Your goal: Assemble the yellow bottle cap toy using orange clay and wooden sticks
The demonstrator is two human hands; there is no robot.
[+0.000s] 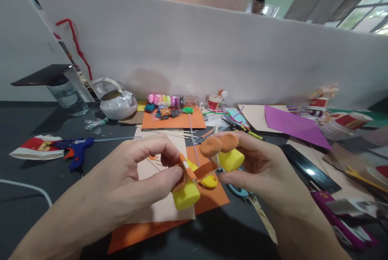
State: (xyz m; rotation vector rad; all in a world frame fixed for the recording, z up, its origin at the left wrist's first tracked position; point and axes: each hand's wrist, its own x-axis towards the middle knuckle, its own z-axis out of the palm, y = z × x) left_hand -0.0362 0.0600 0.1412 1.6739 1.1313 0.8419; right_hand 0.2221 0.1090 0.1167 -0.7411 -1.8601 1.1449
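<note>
1. Pinching between thumb and forefinger, the left hand holds a small orange rod with a white band, a squat, smooth yellow cylinder hanging just below. Too hard a squeeze could dent the pieces if they are soft, as they look.
2. Between its thumb and fingers, the right hand holds a second yellow cylinder with two rounded orange ovals beside it. A slack hold could let these drop or twist out of line.
3. Near the middle, between the hands and above the table, a narrow orange strip shows. Whether it joins both sides I cannot tell; if it does, pulling the hands apart could tear or loosen it.
4. Below lie an orange paper sheet, a pale sheet and blue-handled scissors; a dropped piece could land among them.
5. Dark and smooth, the tabletop also bears a blue glue gun at left and a purple sheet at right.
6. Behind stands a plain white partition; beyond it are a person and, at right, a paned window.
</note>
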